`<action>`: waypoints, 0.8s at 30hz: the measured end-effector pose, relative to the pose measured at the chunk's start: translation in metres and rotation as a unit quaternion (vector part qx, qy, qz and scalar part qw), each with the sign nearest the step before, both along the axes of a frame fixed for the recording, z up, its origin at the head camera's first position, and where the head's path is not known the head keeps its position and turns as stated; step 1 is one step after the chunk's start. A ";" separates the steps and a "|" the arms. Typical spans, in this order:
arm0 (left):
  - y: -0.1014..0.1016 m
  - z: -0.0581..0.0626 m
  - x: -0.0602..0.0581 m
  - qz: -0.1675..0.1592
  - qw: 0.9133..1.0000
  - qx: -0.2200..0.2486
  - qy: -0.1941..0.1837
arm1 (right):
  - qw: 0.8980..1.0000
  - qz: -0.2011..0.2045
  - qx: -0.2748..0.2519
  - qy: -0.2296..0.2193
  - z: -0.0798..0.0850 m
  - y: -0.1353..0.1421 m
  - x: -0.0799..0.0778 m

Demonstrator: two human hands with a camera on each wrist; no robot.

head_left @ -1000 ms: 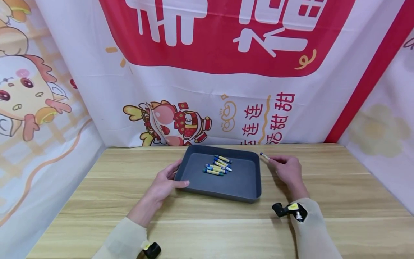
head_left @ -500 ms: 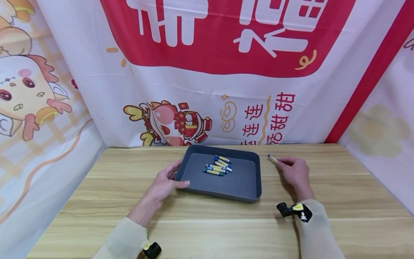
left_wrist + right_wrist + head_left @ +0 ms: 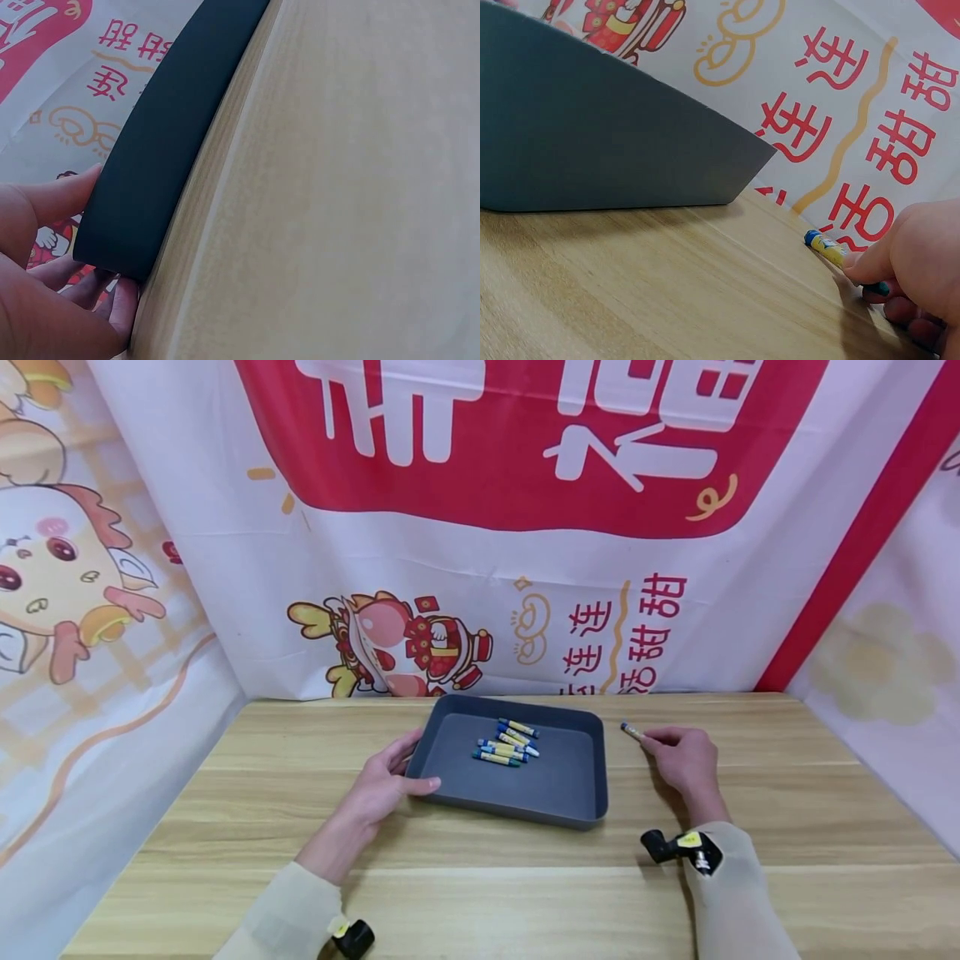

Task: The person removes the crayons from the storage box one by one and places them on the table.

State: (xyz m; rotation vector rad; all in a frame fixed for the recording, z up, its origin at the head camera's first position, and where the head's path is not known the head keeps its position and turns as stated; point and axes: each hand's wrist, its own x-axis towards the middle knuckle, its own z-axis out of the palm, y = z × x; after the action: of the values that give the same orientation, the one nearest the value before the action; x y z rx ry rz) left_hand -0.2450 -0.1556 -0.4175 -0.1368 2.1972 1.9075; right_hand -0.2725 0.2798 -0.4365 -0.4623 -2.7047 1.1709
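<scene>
A dark grey rectangular tray (image 3: pixel 555 785) rests on the table, its wall (image 3: pixel 150 150) filling much of the left wrist view. Several crayons (image 3: pixel 497 759) with yellow wrappers and blue or green ends lie in its middle. At the tray's left end my left hand (image 3: pixel 382 785) grips the corner, thumb over the rim and fingers outside against the wall. To the right of the tray, my right hand (image 3: pixel 682 760) pinches one more crayon (image 3: pixel 829 249) between thumb and fingers. That crayon has a blue end and a dark green tip, and it is held low over the wood.
The wooden table (image 3: pixel 480 902) reaches to a white and red printed cloth (image 3: pixel 525 610) hanging behind it. More printed cloth hangs on the left and right sides. Small black cameras (image 3: pixel 675 845) sit on both wrists.
My right hand has moved a little to the right, away from the tray, with the crayon still pinched. The left hand and tray look unmoved.
</scene>
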 end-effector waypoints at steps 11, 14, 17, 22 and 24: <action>0.000 -0.001 0.000 -0.003 1.000 0.002 0.007 | 1.000 -0.007 0.009 -0.013 -0.002 0.000 -0.001; 0.000 -0.002 -0.001 -0.004 1.000 0.003 0.007 | 1.000 -0.008 0.010 -0.018 -0.002 0.002 0.000; 0.001 -0.003 -0.002 -0.001 1.000 0.004 0.007 | 1.000 -0.005 0.014 -0.021 -0.001 0.003 0.001; 0.001 -0.003 -0.002 0.003 1.000 0.006 0.007 | 1.000 -0.005 0.016 -0.022 0.000 0.001 0.000; 0.000 -0.003 -0.001 0.007 1.000 0.006 0.006 | 1.000 -0.007 0.013 -0.024 0.000 0.000 -0.001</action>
State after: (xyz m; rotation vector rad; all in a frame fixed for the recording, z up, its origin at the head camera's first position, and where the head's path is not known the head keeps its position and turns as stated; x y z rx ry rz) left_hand -0.2460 -0.1554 -0.4201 -0.1396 2.1964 1.9335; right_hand -0.2739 0.2796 -0.4362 -0.5108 -2.7498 1.1333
